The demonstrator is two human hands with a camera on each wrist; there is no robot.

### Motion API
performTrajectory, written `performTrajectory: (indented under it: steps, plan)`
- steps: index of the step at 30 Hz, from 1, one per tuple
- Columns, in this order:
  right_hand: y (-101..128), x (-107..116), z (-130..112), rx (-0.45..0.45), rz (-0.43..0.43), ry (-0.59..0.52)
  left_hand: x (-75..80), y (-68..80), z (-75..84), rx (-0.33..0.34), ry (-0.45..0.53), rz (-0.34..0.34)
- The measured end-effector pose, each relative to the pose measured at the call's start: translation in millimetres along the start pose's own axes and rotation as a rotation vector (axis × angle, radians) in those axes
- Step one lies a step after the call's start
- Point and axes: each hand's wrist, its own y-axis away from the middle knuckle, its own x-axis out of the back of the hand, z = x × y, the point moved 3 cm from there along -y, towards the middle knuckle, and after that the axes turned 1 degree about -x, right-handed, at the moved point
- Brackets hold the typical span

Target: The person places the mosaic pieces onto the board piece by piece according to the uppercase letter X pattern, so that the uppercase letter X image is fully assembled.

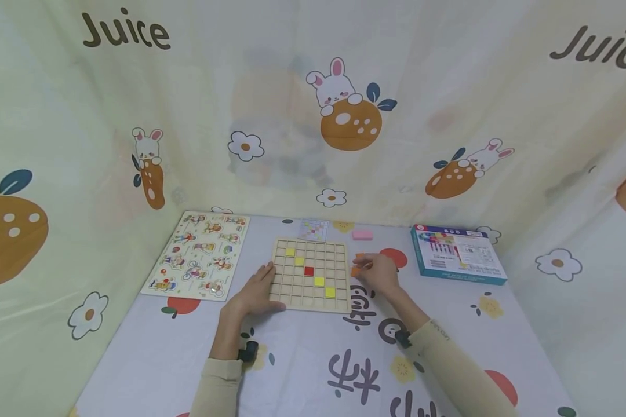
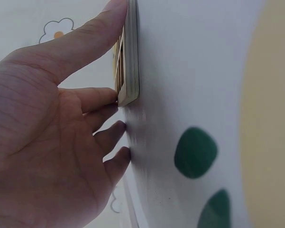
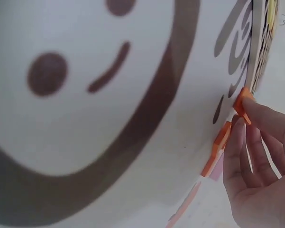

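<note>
A wooden grid board (image 1: 311,303) lies on the table, with yellow square tiles (image 1: 319,281) and one red tile (image 1: 309,271) in a diagonal row. My left hand (image 1: 253,292) rests at its near left corner, thumb along the front edge and fingers spread by the left side. In the left wrist view, the thumb and index finger touch the board's edge (image 2: 132,61). Just right of the board, my right hand (image 1: 379,273) pinches an orange tile (image 3: 243,105) between thumb and fingers. Another orange tile (image 3: 217,148) lies close to those fingers.
A pattern card (image 1: 313,229) and a stack of pink tiles (image 1: 362,235) lie behind the board. To the left is a picture puzzle board (image 1: 198,255); at the right lies a boxed set (image 1: 459,255). A printed curtain (image 1: 287,104) hangs around the table.
</note>
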Motion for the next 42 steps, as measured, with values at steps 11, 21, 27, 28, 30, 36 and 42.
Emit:
performTrajectory:
  steps: [11, 21, 27, 28, 30, 36, 42]
  plan:
    - [-11.4, 12.4, -24.2, -0.073, -0.044, -0.202, 0.8, -0.2, 0.4, -0.015, 0.019, 0.010]
    - [-44.1, -7.2, -32.3, -0.063, -0.070, -0.233, 2.8, -1.5, -2.3, 0.003, 0.018, 0.005]
    - [-54.7, -20.1, -35.6, -0.051, -0.092, -0.269, 1.7, -0.6, -2.5, 0.011, 0.015, 0.005]
    - [-55.2, -22.2, -36.3, -0.051, -0.099, -0.277, 1.7, -0.1, -2.3, 0.010, 0.014, 0.005]
    - [-56.7, -26.3, -37.3, -0.052, -0.104, -0.293, 1.5, 0.4, -2.0, 0.007, 0.013, 0.005]
    - [-59.7, -33.0, -43.5, -0.053, -0.105, -0.289, 0.3, 0.1, -4.2, 0.006, 0.014, 0.018]
    - [-62.4, -38.8, -41.3, -0.038, -0.083, -0.216, 1.4, 1.1, -2.4, 0.011, 0.021, 0.007]
